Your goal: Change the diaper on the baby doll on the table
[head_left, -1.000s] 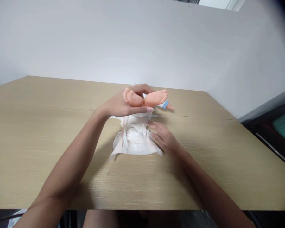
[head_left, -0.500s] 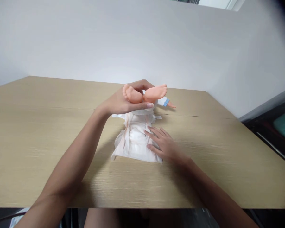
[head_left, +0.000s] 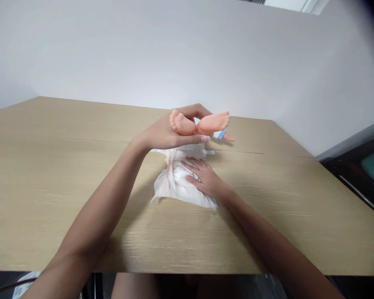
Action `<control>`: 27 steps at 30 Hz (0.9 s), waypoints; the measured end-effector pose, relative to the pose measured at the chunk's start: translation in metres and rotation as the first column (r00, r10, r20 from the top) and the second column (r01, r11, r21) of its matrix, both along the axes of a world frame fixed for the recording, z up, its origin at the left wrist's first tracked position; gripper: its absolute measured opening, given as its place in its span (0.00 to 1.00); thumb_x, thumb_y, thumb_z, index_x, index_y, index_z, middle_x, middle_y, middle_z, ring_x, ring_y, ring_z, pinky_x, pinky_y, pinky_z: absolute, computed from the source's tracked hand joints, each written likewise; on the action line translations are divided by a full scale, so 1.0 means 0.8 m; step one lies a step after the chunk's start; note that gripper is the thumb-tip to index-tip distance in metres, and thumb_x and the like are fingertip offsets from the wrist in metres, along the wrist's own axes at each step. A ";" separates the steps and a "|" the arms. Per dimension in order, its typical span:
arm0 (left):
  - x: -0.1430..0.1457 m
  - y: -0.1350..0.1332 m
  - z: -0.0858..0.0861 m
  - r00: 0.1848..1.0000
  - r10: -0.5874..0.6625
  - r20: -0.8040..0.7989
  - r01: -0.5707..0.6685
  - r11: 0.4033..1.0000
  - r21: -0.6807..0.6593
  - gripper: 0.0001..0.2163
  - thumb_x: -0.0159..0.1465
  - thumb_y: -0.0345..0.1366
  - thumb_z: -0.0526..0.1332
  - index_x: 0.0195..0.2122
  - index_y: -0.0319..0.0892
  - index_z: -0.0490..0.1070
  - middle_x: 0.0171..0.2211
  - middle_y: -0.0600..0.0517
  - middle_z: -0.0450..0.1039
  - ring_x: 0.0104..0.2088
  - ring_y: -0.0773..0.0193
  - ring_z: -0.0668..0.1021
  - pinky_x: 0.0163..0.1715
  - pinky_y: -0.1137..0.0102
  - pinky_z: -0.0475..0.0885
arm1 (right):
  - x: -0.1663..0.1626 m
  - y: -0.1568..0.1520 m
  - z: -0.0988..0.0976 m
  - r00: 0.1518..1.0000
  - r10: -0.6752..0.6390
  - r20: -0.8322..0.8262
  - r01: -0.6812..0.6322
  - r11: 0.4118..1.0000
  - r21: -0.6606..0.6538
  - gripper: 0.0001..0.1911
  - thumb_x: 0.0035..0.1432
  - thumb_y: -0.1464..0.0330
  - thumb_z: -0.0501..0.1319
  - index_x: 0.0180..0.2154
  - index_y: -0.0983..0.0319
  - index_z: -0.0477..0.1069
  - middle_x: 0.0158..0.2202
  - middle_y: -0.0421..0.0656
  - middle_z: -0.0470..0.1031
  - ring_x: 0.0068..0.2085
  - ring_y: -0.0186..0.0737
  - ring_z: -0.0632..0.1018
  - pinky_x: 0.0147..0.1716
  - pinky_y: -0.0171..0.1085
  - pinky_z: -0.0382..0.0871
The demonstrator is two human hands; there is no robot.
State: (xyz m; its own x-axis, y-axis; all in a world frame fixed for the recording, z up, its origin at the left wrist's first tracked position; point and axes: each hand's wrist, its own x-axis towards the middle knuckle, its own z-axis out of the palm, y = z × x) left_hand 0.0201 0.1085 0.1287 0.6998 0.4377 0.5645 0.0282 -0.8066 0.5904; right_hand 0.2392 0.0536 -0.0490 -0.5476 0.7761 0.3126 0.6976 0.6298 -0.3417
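Note:
My left hand [head_left: 174, 133] is wrapped round the ankles of a baby doll [head_left: 213, 123], holding both its feet up together. Most of the doll's body is hidden behind that hand; one arm in a white sleeve with a blue cuff shows to the right. Beneath the raised legs a white diaper [head_left: 174, 189] lies spread on the table, its front part toward me and its side tabs out. My right hand [head_left: 207, 178] rests on the inside of the diaper, fingers stretched out and apart.
The wooden table [head_left: 81, 166] has a seam running across it. A pale wall [head_left: 143, 50] stands behind the table's far edge. To the right is a dark object [head_left: 355, 162] with a greenish panel.
My right hand has moved left and farther away, onto the middle of the diaper, which is more crumpled. My left hand and the doll's feet sit slightly more to the right.

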 end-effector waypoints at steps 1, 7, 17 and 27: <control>0.000 -0.001 0.000 1.000 0.003 -0.002 -0.003 1.000 0.001 0.17 0.65 0.40 0.71 0.53 0.43 0.76 0.53 0.47 0.78 0.50 0.54 0.80 0.48 0.61 0.75 | 0.000 -0.001 0.001 1.000 -0.002 -0.020 0.002 1.000 0.012 0.28 0.75 0.54 0.53 0.72 0.50 0.59 0.73 0.46 0.61 0.73 0.51 0.61 0.72 0.59 0.53; 0.005 -0.006 0.002 1.000 -0.017 -0.025 0.017 0.999 -0.030 0.16 0.64 0.41 0.71 0.52 0.43 0.77 0.51 0.46 0.79 0.51 0.56 0.80 0.49 0.63 0.74 | 0.002 -0.010 0.011 0.917 -0.094 -0.387 0.172 0.970 0.172 0.19 0.72 0.61 0.60 0.62 0.52 0.70 0.59 0.46 0.76 0.63 0.52 0.73 0.65 0.56 0.67; 0.014 -0.024 -0.014 0.987 -0.002 -0.162 -0.003 0.999 -0.032 0.18 0.63 0.44 0.72 0.51 0.44 0.77 0.39 0.51 0.81 0.41 0.59 0.81 0.44 0.66 0.73 | 0.003 -0.017 0.012 0.761 -0.064 -0.645 0.417 0.810 0.412 0.38 0.60 0.63 0.72 0.66 0.53 0.58 0.61 0.51 0.70 0.62 0.58 0.74 0.62 0.61 0.70; -0.015 -0.059 -0.077 0.986 -0.050 -0.162 0.086 0.971 0.221 0.21 0.69 0.41 0.67 0.62 0.49 0.72 0.61 0.43 0.75 0.62 0.50 0.76 0.62 0.53 0.72 | 0.020 -0.035 0.035 0.885 0.093 -0.456 0.099 0.920 0.380 0.32 0.67 0.68 0.61 0.69 0.51 0.57 0.60 0.50 0.73 0.60 0.55 0.76 0.59 0.56 0.73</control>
State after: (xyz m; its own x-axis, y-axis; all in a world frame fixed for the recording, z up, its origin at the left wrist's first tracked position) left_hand 0.0084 0.0611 0.0674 0.8098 0.2593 0.5263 0.0452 -0.9220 0.3846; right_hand 0.2555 0.0260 -0.0208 -0.2658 0.5434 0.7962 0.5246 0.7745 -0.3535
